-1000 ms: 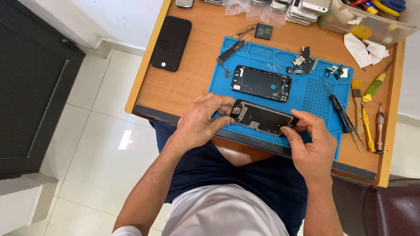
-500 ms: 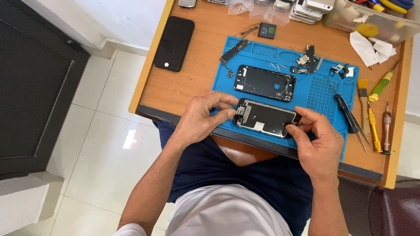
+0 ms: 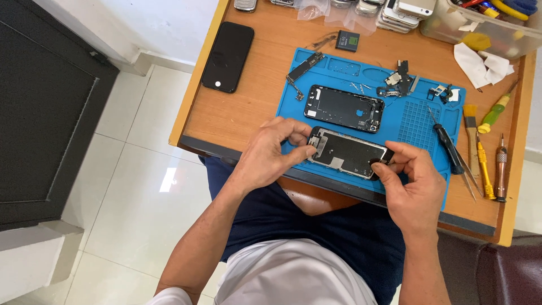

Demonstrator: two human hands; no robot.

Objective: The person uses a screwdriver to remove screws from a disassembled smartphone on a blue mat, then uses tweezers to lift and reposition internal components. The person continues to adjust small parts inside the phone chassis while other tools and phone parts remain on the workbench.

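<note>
Both hands pinch the screen assembly [image 3: 349,153], left hand [image 3: 270,155] and right hand [image 3: 411,183] each in a closed grip at opposite ends; judging so, freeing a small part there needs steady fingertips.

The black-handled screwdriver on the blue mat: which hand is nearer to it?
Right. The right hand is just left of and below the black-handled screwdriver, at the phone screen assembly's right end. The left hand holds its far left end.

Person wears white short-sleeved shirt, dark navy shorts. Forearms bare, both hands bare: left hand [image 3: 270,156], right hand [image 3: 414,189]. No gloves, watch or rings visible.
</note>
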